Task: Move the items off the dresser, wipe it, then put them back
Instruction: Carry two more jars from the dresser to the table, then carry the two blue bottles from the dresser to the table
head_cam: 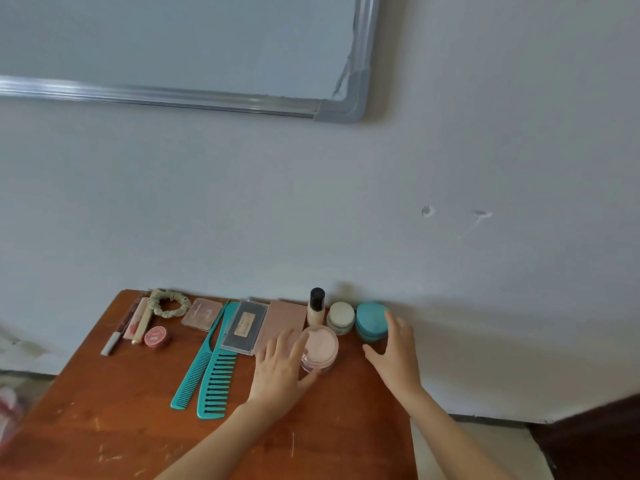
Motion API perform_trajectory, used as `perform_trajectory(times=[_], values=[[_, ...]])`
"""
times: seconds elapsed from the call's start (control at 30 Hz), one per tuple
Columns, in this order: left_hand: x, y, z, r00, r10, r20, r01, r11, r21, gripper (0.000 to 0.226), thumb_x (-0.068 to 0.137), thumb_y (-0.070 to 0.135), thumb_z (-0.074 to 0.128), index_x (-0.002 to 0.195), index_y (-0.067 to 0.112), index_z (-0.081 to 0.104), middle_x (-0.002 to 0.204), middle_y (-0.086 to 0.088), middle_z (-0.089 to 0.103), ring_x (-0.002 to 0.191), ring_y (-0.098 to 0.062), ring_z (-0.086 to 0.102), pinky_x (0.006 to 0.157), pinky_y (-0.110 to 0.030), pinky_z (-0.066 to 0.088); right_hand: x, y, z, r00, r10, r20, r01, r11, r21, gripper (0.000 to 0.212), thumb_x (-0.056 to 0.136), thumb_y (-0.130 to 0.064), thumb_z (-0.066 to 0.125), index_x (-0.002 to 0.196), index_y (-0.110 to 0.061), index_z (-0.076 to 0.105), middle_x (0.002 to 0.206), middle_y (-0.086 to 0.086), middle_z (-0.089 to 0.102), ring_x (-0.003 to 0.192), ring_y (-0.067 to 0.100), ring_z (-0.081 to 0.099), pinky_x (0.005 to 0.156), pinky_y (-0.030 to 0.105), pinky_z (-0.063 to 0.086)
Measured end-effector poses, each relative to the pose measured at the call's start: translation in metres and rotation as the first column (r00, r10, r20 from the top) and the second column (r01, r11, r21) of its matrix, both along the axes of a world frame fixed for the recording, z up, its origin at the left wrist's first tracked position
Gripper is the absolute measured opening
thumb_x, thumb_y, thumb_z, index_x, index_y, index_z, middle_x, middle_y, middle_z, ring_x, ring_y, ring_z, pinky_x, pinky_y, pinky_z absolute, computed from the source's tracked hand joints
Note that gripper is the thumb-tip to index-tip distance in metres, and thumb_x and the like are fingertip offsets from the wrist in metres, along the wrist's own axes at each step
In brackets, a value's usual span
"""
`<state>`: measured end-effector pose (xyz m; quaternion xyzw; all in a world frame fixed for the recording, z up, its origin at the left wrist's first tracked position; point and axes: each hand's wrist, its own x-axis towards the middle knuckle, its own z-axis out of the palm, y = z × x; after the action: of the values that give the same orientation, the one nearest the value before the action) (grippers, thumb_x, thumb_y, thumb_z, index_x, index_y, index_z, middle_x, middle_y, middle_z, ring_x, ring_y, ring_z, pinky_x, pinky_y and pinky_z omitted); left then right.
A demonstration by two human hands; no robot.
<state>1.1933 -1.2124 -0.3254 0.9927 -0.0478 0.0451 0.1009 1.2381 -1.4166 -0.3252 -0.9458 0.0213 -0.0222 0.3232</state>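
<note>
Your left hand (278,370) curled round pink jar (322,344) on wooden dresser (104,410), your right hand (398,358) loose, fingers spread just beside teal lidded jar (370,320)

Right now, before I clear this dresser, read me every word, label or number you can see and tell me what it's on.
No text can be read here.
Red tin: pale print on the lid, too blurred.
Clear compact: faint script, too blurred.
Grey palette: label with dark marks, too small.
Pink jar and bottle: no print shows.
</note>
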Motion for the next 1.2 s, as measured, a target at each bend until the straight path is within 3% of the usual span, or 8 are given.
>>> perform_trajectory(times=[0.13,0.27,0.5,0.6,0.73,0.8,0.97,1.2], values=[[-0.013,0.000,0.015,0.998,0.018,-0.059,-0.025,0.992,-0.124,0.060,0.083,0.054,0.048,0.136,0.027,0.040,0.139,-0.004,0.045,0.128,-0.027,0.042,0.107,-0.045,0.032,-0.028,0.001,0.011,1.000,-0.020,-0.014,0.020,0.998,-0.056,0.074,0.082,-0.027,0.066,0.143,-0.013,0.025,0.141,0.011,0.032,0.132,0.023,0.030,0.105,0.029,0.033],[-0.022,0.000,0.022,0.995,-0.097,-0.029,0.094,0.990,-0.102,0.048,0.074,0.052,0.044,0.112,0.023,0.049,0.104,-0.004,0.066,0.089,-0.023,0.066,0.072,-0.038,0.055,-0.068,0.001,0.022,0.996,-0.086,-0.029,0.084,0.994,-0.066,0.073,0.086,-0.030,0.061,0.144,-0.019,0.020,0.144,0.006,0.027,0.134,0.019,0.026,0.107,0.027,0.030],[-0.052,-0.026,0.030,0.878,-0.478,-0.017,0.466,0.862,-0.199,0.058,0.081,0.050,0.035,0.122,0.015,0.057,0.122,-0.010,0.059,0.116,-0.033,0.055,0.088,-0.048,0.048,-0.193,0.002,0.028,0.901,-0.424,-0.092,0.412,0.902,-0.127,0.066,0.088,-0.036,0.056,0.143,-0.023,0.023,0.149,0.005,0.021,0.137,0.018,0.023,0.109,0.028,0.029],[-0.088,-0.025,0.031,0.768,-0.637,-0.059,0.612,0.758,-0.226,0.059,0.087,0.051,0.033,0.137,0.021,0.040,0.143,-0.007,0.038,0.135,-0.028,0.032,0.108,-0.044,0.030,-0.267,0.023,0.023,0.799,-0.591,-0.108,0.575,0.805,-0.148,0.059,0.089,-0.034,0.055,0.140,-0.019,0.031,0.147,0.007,0.026,0.135,0.019,0.024,0.109,0.027,0.028],[-0.138,-0.016,0.028,0.595,-0.793,-0.134,0.751,0.607,-0.259,0.052,0.095,0.044,0.036,0.143,0.027,0.026,0.152,0.001,0.021,0.142,-0.022,0.014,0.115,-0.039,0.014,-0.356,0.062,0.020,0.645,-0.753,-0.129,0.737,0.658,-0.154,0.053,0.088,-0.034,0.055,0.136,-0.018,0.039,0.145,0.008,0.029,0.134,0.022,0.027,0.108,0.028,0.025],[-0.168,-0.020,0.028,0.509,-0.847,-0.154,0.809,0.532,-0.249,0.051,0.094,0.043,0.036,0.141,0.022,0.033,0.148,-0.002,0.028,0.139,-0.025,0.021,0.113,-0.041,0.021,-0.397,0.080,0.023,0.577,-0.808,-0.119,0.790,0.590,-0.166,0.052,0.088,-0.035,0.055,0.136,-0.020,0.040,0.145,0.006,0.028,0.134,0.021,0.026,0.107,0.027,0.025],[-0.259,-0.049,0.042,0.264,-0.959,-0.102,0.918,0.282,-0.279,0.063,0.076,0.047,0.032,0.113,0.007,0.062,0.110,-0.013,0.063,0.100,-0.037,0.061,0.079,-0.046,0.050,-0.511,0.103,0.042,0.346,-0.935,-0.079,0.910,0.355,-0.215,0.050,0.090,-0.036,0.054,0.135,-0.022,0.040,0.146,0.004,0.028,0.135,0.019,0.024,0.108,0.027,0.025],[-0.423,-0.072,0.067,-0.017,-0.998,-0.063,0.961,0.001,-0.276,0.097,0.062,0.061,0.002,0.140,0.014,0.035,0.144,-0.006,0.036,0.133,-0.027,0.030,0.108,-0.038,0.025,-0.680,0.153,0.065,-0.069,-0.998,0.016,0.993,-0.070,-0.095,0.046,0.085,-0.026,0.063,0.128,-0.017,0.050,0.140,0.010,0.037,0.130,0.025,0.033,0.103,0.031,0.032]])
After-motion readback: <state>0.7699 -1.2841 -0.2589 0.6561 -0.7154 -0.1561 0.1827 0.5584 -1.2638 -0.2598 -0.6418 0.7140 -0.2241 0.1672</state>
